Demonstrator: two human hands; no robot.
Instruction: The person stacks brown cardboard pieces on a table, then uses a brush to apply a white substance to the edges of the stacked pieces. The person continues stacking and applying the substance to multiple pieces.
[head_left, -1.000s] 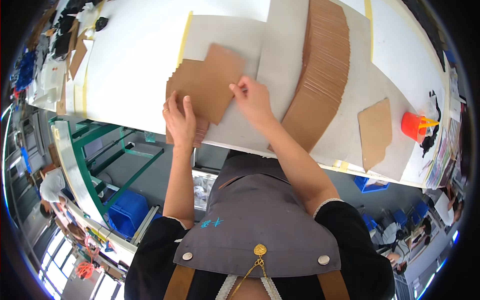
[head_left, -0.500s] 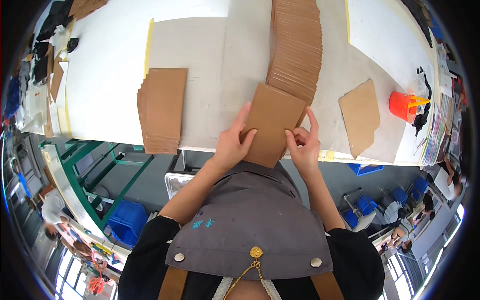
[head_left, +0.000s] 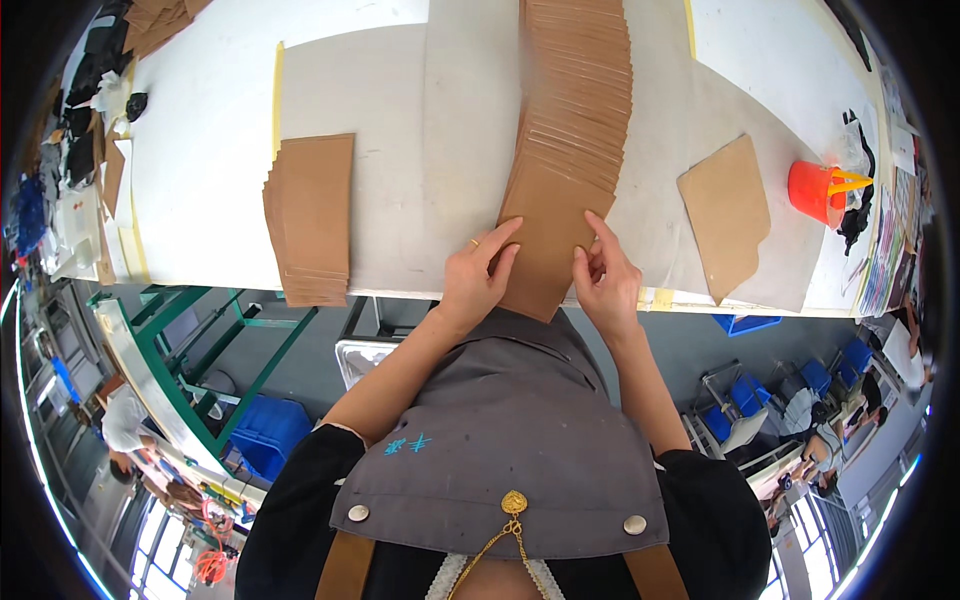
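Note:
A brown rectangular panel (head_left: 548,240), leather-like with a line along its edges, lies at the near end of a long fanned row of similar panels (head_left: 578,90). Its lower end juts past the table edge towards my apron. My left hand (head_left: 480,275) grips the panel's left side with thumb and forefinger; a ring shows on one finger. On the opposite side, the thumb and forefinger of my right hand (head_left: 608,280) press at the right edge, the other fingers curled. Further left lies a smaller overlapping pile of brown panels (head_left: 312,215).
A tan irregular sheet (head_left: 728,218) lies to the right, with a red cup (head_left: 815,192) holding a yellow-handled tool beyond it. Below the table's front edge are a green metal frame (head_left: 165,370) and a blue bin (head_left: 270,435). Other people sit further off.
The panel has turned and shifted slightly, from sitting askew over the row's end to lying more in line with it. My thumbs have moved from its face to its sides.

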